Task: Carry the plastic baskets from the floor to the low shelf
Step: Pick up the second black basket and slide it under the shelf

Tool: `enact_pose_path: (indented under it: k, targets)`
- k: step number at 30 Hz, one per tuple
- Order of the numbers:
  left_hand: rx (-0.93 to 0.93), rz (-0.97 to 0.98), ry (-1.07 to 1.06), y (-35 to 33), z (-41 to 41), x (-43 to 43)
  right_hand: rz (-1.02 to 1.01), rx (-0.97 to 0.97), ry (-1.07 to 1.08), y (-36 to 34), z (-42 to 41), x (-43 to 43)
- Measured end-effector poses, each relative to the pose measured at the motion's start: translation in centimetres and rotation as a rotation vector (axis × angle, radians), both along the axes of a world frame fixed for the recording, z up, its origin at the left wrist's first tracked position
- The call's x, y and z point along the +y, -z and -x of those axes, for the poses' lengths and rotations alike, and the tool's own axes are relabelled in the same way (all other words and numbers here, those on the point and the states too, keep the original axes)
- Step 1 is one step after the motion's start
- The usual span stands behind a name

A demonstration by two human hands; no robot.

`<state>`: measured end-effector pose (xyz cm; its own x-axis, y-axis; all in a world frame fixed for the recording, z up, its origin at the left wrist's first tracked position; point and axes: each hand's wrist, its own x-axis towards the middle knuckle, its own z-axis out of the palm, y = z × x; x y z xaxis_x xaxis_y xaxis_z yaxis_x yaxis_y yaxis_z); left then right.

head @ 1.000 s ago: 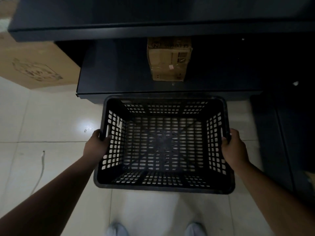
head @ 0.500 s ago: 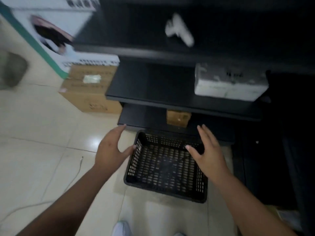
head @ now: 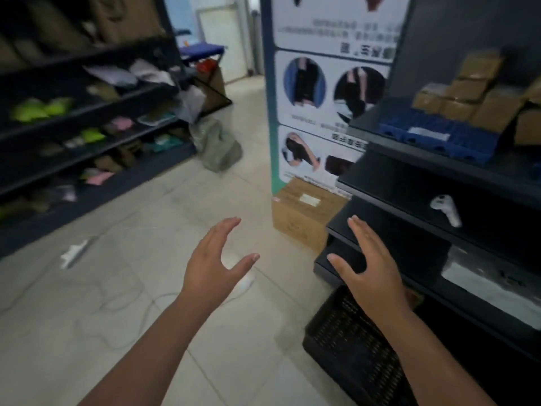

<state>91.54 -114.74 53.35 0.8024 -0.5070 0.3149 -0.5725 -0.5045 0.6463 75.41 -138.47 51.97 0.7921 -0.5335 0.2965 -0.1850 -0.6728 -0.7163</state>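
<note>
A black perforated plastic basket point(head: 348, 344) sits low at the right, in front of the dark shelf unit, its far side hidden by my right forearm. The low shelf point(head: 330, 268) is the bottom black board of that unit, just beyond the basket. My left hand point(head: 215, 268) hovers over the tiled floor, fingers spread, holding nothing. My right hand point(head: 370, 268) hovers above the basket and in front of the low shelf, also spread and empty. Neither hand touches the basket.
A cardboard box point(head: 304, 212) stands on the floor left of the shelf unit, under a tall poster board point(head: 322, 92). Upper shelves hold blue trays point(head: 439, 139), brown boxes and a white handheld device point(head: 446, 209). A stocked rack point(head: 87, 127) lines the left; a cable point(head: 123, 297) lies on the floor.
Both hands have let go of the basket and lifted away, fingers spread. My view has swung up and left, from the basket to the aisle.
</note>
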Motion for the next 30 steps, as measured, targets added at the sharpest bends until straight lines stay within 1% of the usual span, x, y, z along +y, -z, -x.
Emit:
enact_pose_path:
  k: [4,9,13,17,20,23,26,30]
  targets:
    - [-0.095,0.012,-0.138,-5.0,1.0,13.2,0.047,-0.061,-0.201,-5.6,-3.8,10.9]
    - [-0.118,0.000,-0.393,-7.7,4.3,31.8,0.105,-0.138,-0.443,-10.5,-6.9,26.6]
    - [-0.129,0.009,-0.620,-8.4,8.3,46.1,0.125,-0.173,-0.667,-12.4,-8.8,39.6]
    - [-0.121,0.023,-0.858,-8.6,13.3,58.7,0.131,-0.173,-0.908,-12.7,-10.9,52.2]
    - [-0.138,0.028,-1.037,-8.4,17.5,66.3,0.136,-0.182,-1.100,-12.5,-12.4,61.6]
    - [-0.132,0.033,-1.229,-8.1,21.8,72.5,0.095,-0.160,-1.250,-11.9,-13.5,70.9]
    - [-0.126,0.033,-1.421,-7.6,25.7,77.6,0.041,-0.134,-1.433,-10.8,-14.2,79.5]
    - [-0.140,0.057,-1.699,-7.1,30.4,82.6,0.003,-0.127,-1.621,-9.8,-14.9,89.9]
